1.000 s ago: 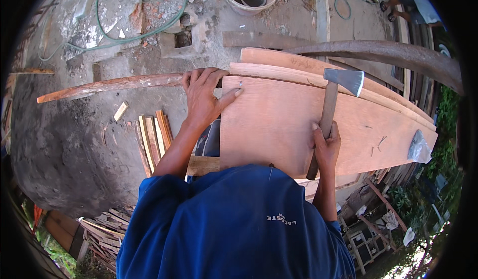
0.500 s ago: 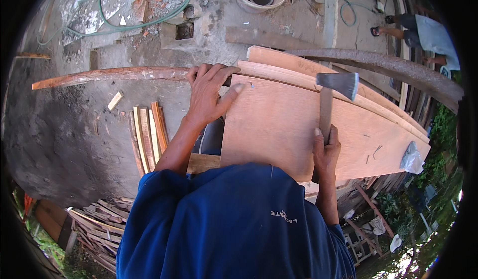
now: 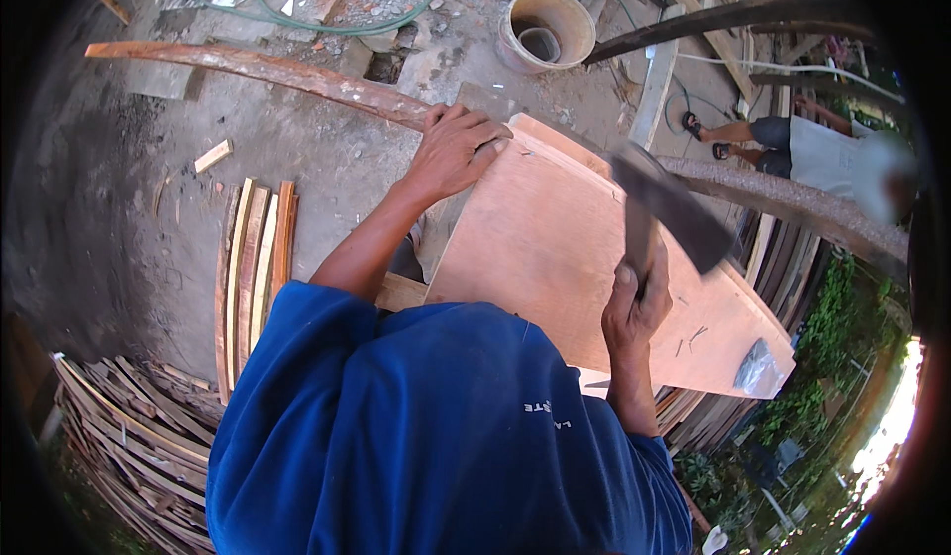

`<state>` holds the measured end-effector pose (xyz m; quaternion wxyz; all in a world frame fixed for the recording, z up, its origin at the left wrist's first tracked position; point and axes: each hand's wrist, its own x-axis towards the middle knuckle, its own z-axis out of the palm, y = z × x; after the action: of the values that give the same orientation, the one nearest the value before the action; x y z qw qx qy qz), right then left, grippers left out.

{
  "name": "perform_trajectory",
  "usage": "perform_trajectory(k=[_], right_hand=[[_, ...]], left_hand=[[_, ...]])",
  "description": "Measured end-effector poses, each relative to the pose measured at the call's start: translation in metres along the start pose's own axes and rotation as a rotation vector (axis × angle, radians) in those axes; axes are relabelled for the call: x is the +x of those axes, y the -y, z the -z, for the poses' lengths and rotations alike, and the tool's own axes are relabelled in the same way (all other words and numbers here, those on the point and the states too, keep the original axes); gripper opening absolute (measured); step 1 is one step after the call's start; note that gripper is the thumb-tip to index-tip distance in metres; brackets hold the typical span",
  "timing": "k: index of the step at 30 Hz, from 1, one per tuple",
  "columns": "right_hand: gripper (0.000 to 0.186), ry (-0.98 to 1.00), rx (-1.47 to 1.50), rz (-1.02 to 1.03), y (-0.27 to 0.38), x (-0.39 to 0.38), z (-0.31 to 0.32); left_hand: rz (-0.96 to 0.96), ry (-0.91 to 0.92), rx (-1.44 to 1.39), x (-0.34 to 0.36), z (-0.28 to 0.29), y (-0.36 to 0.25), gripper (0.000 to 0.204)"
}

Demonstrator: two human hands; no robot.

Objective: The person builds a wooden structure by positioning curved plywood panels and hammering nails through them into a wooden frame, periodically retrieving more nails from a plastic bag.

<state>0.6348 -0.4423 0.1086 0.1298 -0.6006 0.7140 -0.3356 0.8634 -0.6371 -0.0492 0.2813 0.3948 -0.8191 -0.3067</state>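
Note:
My right hand [image 3: 637, 307] is wrapped round the wooden handle of a hatchet [image 3: 679, 208], whose dark metal head is raised over the panel and blurred by motion. A long, tapering plywood panel [image 3: 525, 248] lies in front of me, with wooden strips along its far edge. At the panel's far left corner, my left hand [image 3: 461, 149] curls its fingers over the edge, its thumb toward the panel's face. A small nail [image 3: 525, 152] shows close to that corner. Several loose nails [image 3: 698, 335] and a clear plastic bag [image 3: 757, 367] rest on the panel's right part.
A long curved timber [image 3: 267, 68] extends left from beside my left hand. Cut wood strips [image 3: 253, 268] lie on the ground at left, with a larger pile [image 3: 109, 446] behind. Beyond stand a bucket [image 3: 545, 30] and a green hose [image 3: 347, 28]. Another person [image 3: 817, 159] is at far right.
The view has turned, so the panel now slants down to the right. The hatchet head has swung and tilted, now blurred. My left hand stays at the panel's corner.

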Motion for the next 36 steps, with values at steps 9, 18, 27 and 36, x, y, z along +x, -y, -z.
perform_trajectory(k=[9,18,27,36], right_hand=[[0.051,0.074,-0.209,-0.034,-0.001,0.013,-0.017],[0.042,0.381,-0.361,-0.297,0.006,0.015,-0.018],[0.046,0.412,-0.461,-0.068,-0.017,-0.004,-0.031],[0.051,0.054,-0.267,0.23,-0.014,-0.006,-0.031]], left_hand=[[0.001,0.053,0.037,-0.003,-0.001,0.003,0.025],[-0.024,0.054,0.061,0.004,0.0,0.006,0.029],[-0.036,0.06,0.081,0.0,-0.008,0.006,0.029],[-0.001,0.051,0.013,0.005,0.002,0.001,0.028]])
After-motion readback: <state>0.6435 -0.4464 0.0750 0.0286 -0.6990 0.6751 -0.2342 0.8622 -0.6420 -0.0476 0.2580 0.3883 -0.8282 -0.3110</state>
